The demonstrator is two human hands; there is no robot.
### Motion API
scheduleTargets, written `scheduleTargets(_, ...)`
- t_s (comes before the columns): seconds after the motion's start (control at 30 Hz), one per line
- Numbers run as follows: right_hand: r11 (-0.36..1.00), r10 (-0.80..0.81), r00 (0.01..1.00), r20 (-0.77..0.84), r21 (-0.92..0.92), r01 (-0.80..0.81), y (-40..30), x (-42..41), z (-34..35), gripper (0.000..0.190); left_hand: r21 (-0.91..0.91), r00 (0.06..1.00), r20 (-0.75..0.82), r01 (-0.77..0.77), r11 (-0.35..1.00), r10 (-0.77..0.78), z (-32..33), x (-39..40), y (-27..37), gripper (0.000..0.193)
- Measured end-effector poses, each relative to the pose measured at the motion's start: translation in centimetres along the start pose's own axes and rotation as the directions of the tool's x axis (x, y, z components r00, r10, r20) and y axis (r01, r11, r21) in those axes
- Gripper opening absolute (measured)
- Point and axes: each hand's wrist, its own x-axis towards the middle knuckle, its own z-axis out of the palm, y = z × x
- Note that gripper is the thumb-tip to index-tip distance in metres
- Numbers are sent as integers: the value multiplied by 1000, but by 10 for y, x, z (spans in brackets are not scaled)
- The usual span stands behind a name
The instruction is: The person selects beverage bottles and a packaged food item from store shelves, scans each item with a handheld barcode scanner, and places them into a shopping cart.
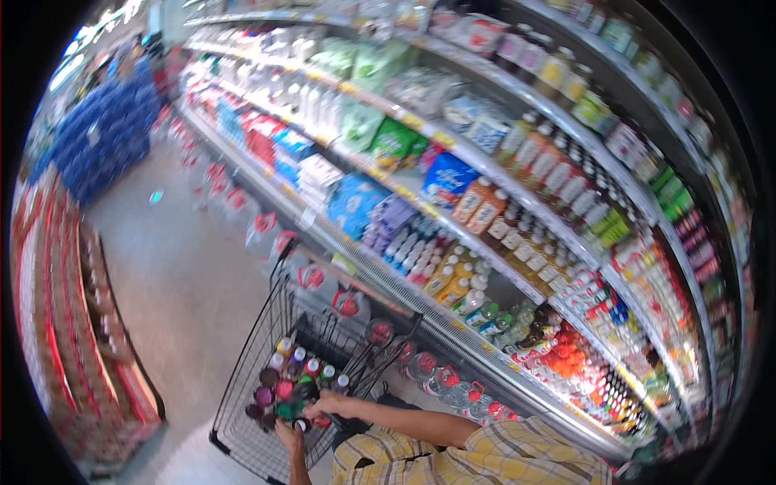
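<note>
A black wire shopping cart [254, 364] stands in front of me, tilted in the view. Inside it are several bottles [312, 366] with white, yellow and dark caps, grouped upright. My right hand [324, 404] reaches over the near end of the cart, its fingers closed around a dark item [306, 391] that is too blurred to name. Lower down, my left hand [291, 434] is beside a white-capped bottle [301, 425] and a dark green item [290, 410]. Whether its fingers grip either one is unclear.
Refrigerated shelves [388, 254] packed with drinks and pouches run along the right. Large water jugs [312, 279] with red handles line the floor beneath. Left of the aisle floor [176, 242] are stacked cartons [66, 315], with blue-wrapped packs [103, 133] farther off.
</note>
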Motion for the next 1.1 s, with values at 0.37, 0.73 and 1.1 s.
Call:
scheduleTargets(0.37, 968, -217, 976, 33, -121, 220, -58, -21, -28, 15, -572, 975, 155, -44, 819, 161, -23, 33, 161, 37)
scheduleTargets(0.73, 952, -277, 960, -36, -149, 269, -115, -141, -110, 26, -561, 930, 274, -53, 826, 245, 47, -27, 223, 34)
scheduleTargets(1.1, 908, -46, 998, 52, -413, 64, -67, -124, -168, 31, 187, 967, 110, -247, 951, 230, 92, -99, 160, 35)
